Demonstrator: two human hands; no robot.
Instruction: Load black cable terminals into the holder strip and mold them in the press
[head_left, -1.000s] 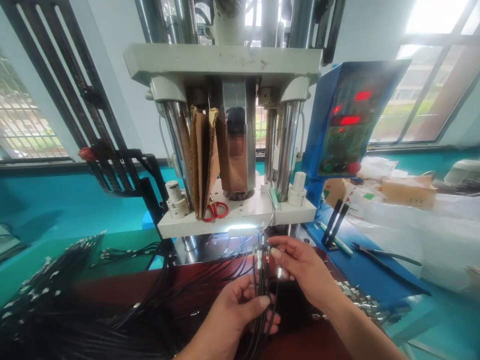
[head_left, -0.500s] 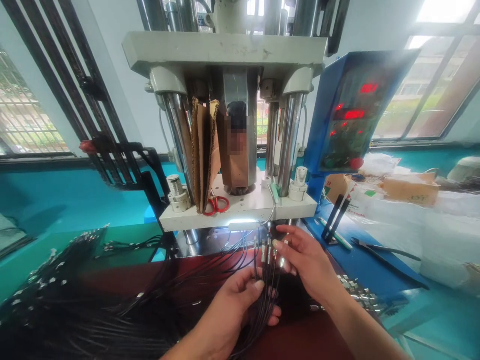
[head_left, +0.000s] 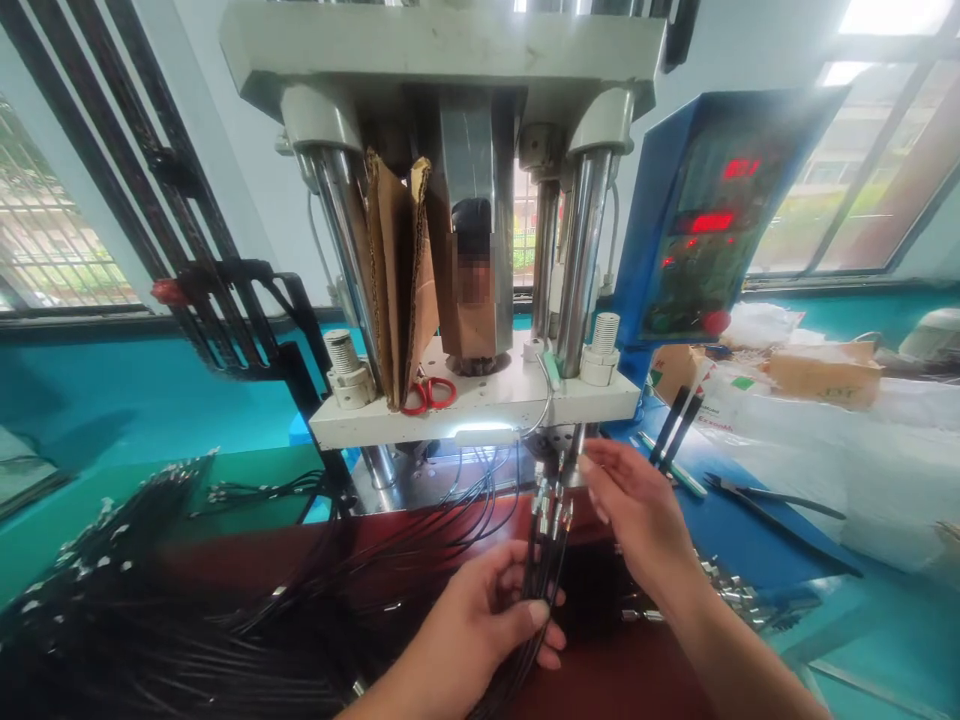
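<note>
In the middle foreground, my left hand (head_left: 506, 620) is closed around a bundle of black cables (head_left: 534, 570). Silvery metal fittings (head_left: 553, 510) at the cable ends point up, slightly uneven in height. To the right of these ends hovers my right hand (head_left: 637, 510), its fingers stretched and apart, with no cable visible in it. Its thumb and index finger are close to the fittings, near a metal post under the press. Other black cables (head_left: 442, 525) run from the pile on the left to below the lit edge of the press (head_left: 375, 428).
A large pile of black cables (head_left: 187, 620) covers the left side. Red-handled scissors (head_left: 429, 395) and folded cardboard (head_left: 396, 290) sit on the press plate. At right are a blue control box (head_left: 675, 220), pliers (head_left: 772, 500) and several metal-ended pieces (head_left: 724, 590).
My right hand has moved right, off the cable ends it was touching. My left hand has shifted slightly right with the bundle. The camera view has shifted a little too.
</note>
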